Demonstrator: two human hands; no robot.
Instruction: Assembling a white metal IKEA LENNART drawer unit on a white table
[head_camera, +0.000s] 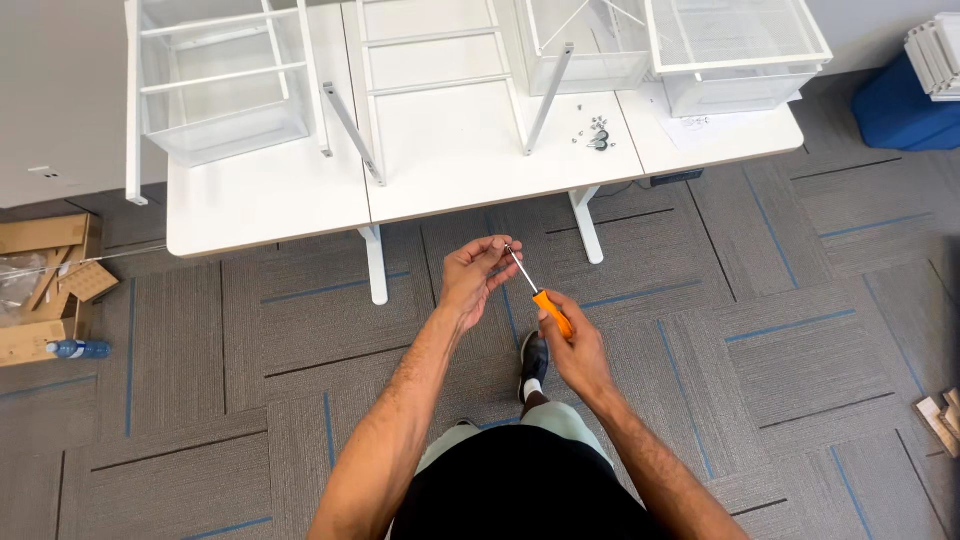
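My right hand (578, 350) grips the orange handle of a screwdriver (540, 298), whose thin metal shaft points up and to the left. My left hand (475, 275) is curled around the screwdriver's tip, fingers pinched there; whether a small part sits between them I cannot tell. Both hands are held above the carpet, in front of a white table (270, 205). A little pile of screws and small hardware (596, 133) lies on the table top, beyond the hands.
White wire-mesh drawer frames (215, 85) and baskets (735, 50) stand on the table, with metal rails (350, 130) leaning out. Cardboard packaging (45, 290) and a bottle lie left; a blue bin (905, 110) right. My shoe (534, 360) rests on grey carpet tiles.
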